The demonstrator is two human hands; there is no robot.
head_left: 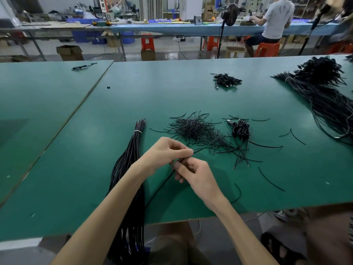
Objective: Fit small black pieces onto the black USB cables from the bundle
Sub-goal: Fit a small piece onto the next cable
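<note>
One thin black USB cable was the piece in hand: the right hand had its thumb and curled fingers closed round the cable just short of its end, and the rest of it ran down and to the left, across the green table mat and off the near edge. The left hand, touching the right, had its fingers bent in a tight pinch on what looked like a short thin black strip, whose free end pointed toward the loose heap of similar black strips lying just beyond the hands. Whether the strip was already on the cable could not be made out, since the fingers hid the joint. Judging by this, the fitting step itself was under way. The next move would call for a steady hold on the cable end while the strip was worked home, then setting the cable aside and drawing a fresh one. To the left lay the long tied bundle of black cables, hanging over the near edge, and to the right, past the heap, a small coiled batch of black cables.
</note>
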